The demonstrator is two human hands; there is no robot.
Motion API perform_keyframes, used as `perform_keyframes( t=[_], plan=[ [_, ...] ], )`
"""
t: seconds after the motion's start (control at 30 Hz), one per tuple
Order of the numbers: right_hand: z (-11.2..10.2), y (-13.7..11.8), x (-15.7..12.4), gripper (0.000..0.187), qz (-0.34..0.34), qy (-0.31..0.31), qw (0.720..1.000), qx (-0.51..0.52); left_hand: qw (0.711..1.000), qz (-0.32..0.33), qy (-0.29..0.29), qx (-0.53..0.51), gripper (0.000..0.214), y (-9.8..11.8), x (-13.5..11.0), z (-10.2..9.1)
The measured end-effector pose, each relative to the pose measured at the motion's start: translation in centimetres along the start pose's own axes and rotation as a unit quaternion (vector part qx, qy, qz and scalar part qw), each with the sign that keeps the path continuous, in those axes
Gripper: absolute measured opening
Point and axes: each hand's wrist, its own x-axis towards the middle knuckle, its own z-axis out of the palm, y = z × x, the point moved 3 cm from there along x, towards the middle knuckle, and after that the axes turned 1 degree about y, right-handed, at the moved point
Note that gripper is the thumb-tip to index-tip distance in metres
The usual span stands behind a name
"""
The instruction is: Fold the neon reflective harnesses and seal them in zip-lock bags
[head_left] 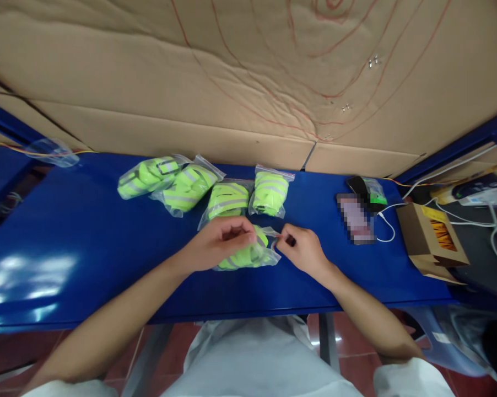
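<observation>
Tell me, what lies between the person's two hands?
A clear plastic bag of neon-yellow fabric, gripped by left hand and right hand, in the head view.

Clear plastic bag (248, 255) stuffed with neon-yellow reflective fabric – lying flat on the blue table (87, 248) – near its front edge

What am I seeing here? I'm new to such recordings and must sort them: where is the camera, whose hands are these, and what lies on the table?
There is no machine here. One camera sits on a person's head and looks down at their own two bare hands. The left hand presses on a clear plastic bag of folded neon-yellow reflective bands, and the right hand pinches that bag's edge. The bag lies on a blue table. Behind it lie four more filled bags. To the right are a phone and an open cardboard box. Cardboard sheets form the back wall.
</observation>
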Motion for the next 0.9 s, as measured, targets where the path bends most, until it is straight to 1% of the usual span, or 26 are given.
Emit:
perform_keyframes(
  t=[0.07,0.13,0.17,0.23,0.3,0.33,0.37,0.4,0.43,0.47,0.53,0.57,0.6,0.67,0.73,0.8,0.9],
  plan=[
    [-0.5,0.0,0.1,0.026,0.004,0.021,1.0,-0.013,0.992,0.07,0.032,0.103,0.027,0.4,-0.1,-0.3],
    [-1.0,-0.2,0.1,0.031,-0.005,0.042,0.999,-0.02,0.966,0.16,0.052,0.196,0.018,0.4,-0.1,0.1],
    [-1.1,-0.5,0.0,0.033,-0.016,0.041,0.999,-0.007,0.952,0.199,0.06,0.223,0.015,0.3,-0.1,0.5],
    [-1.1,-1.0,-0.2,0.037,-0.04,0.007,0.998,0.053,0.934,0.249,0.084,0.241,0.013,-0.1,0.0,1.2],
    [-0.9,-1.3,-0.4,0.032,-0.055,-0.039,0.993,0.1,0.925,0.268,0.11,0.244,0.014,-0.5,0.0,1.6],
    [-0.8,-1.3,-0.4,0.029,-0.055,-0.053,0.992,0.1,0.922,0.274,0.118,0.247,0.014,-0.6,0.0,1.7],
    [-0.8,-1.2,-0.4,0.029,-0.05,-0.061,0.993,0.087,0.918,0.279,0.11,0.258,0.012,-0.5,0.0,1.7],
    [-0.8,-1.0,-0.3,0.031,-0.043,-0.067,0.994,0.07,0.913,0.282,0.089,0.28,0.011,-0.5,0.0,1.7],
    [-0.7,-0.8,-0.2,0.033,-0.036,-0.076,0.995,0.057,0.905,0.282,0.059,0.313,0.017,-0.4,-0.1,1.7],
    [-0.6,-0.6,-0.1,0.034,-0.03,-0.09,0.994,0.054,0.893,0.278,0.025,0.353,0.031,-0.4,0.0,1.7],
    [-0.3,-0.3,0.2,0.037,-0.024,-0.131,0.988,0.073,0.862,0.262,-0.025,0.433,0.07,-0.8,0.0,1.6],
    [-0.1,-0.2,0.2,0.039,-0.026,-0.153,0.984,0.084,0.849,0.257,-0.035,0.461,0.084,-1.1,0.1,1.6],
    [0.1,0.0,0.2,0.04,-0.026,-0.17,0.981,0.09,0.84,0.255,-0.036,0.477,0.092,-1.4,0.2,1.7],
    [0.5,0.2,0.2,0.042,-0.021,-0.187,0.976,0.106,0.829,0.266,-0.031,0.491,0.093,-2.2,0.3,2.2],
    [1.0,0.3,0.2,0.042,-0.011,-0.192,0.97,0.149,0.82,0.294,-0.022,0.491,0.086,-2.9,0.3,2.9],
    [1.4,0.1,0.2,0.042,-0.005,-0.202,0.955,0.216,0.811,0.326,0.0,0.486,0.079,-3.2,0.3,3.6],
    [1.9,-0.6,0.5,0.041,-0.017,-0.217,0.928,0.301,0.803,0.361,0.036,0.472,0.074,-3.4,0.1,4.4]
  ],
)
